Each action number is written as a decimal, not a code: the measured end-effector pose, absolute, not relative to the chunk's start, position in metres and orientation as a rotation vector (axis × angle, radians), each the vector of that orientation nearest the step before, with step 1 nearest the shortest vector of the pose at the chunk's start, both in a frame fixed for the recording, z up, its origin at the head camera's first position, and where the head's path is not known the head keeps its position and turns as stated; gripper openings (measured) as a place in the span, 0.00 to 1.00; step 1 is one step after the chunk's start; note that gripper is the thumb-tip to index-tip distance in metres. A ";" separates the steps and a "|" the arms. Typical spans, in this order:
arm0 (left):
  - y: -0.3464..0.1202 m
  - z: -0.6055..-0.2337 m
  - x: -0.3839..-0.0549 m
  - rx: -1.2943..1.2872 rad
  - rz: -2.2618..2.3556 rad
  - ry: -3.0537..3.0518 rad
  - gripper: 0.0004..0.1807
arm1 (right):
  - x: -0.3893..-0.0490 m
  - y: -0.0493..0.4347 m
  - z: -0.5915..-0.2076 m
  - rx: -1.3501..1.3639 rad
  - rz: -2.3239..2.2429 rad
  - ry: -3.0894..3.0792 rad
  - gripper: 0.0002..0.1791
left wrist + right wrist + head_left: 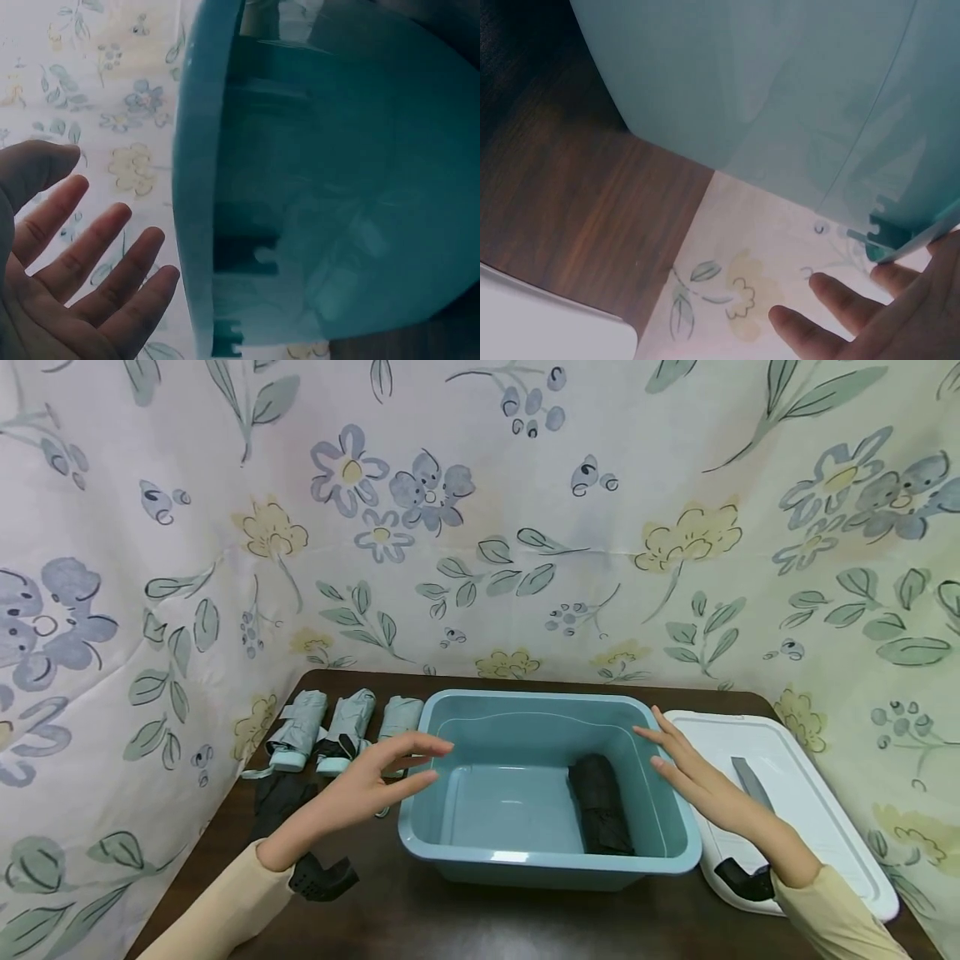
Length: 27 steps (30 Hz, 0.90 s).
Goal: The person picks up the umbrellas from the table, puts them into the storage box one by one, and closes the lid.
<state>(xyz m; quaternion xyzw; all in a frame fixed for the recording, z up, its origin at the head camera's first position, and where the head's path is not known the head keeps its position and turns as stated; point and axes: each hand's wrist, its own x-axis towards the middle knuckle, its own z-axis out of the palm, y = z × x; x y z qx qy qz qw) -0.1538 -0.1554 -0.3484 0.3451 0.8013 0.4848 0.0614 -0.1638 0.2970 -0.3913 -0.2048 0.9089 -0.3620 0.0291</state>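
A blue-green plastic bin (517, 858) stands in the middle of the table, with a folded black umbrella (602, 810) lying in its right part. At the bin's left rim my left hand (382, 777) hovers with fingers spread and nothing held; the left wrist view shows its fingers apart from the bin wall (337, 187). My right hand (697, 777) is at the right rim, fingers extended. In the right wrist view, its fingers (847, 300) lie beside the rim, and whether one touches it I cannot tell.
Several folded umbrellas stand left of the bin: pale green ones (300, 727) at the back, a black one (279, 802) partly behind my left arm. Right of the bin lies a white lid (813, 810) with a grey strip (752, 781). A floral curtain (480, 568) hangs behind the table.
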 end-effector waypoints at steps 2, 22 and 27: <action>-0.159 -0.352 -0.151 1.055 1.474 2.439 0.19 | -0.164 0.297 -0.391 -0.624 -1.116 2.802 0.27; -0.209 -0.378 -0.139 1.040 1.430 2.578 0.25 | -0.164 0.297 -0.390 -0.637 -1.136 2.781 0.27; -0.219 -0.385 -0.140 1.010 1.361 2.640 0.26 | -0.164 0.297 -0.392 -0.635 -1.144 2.779 0.27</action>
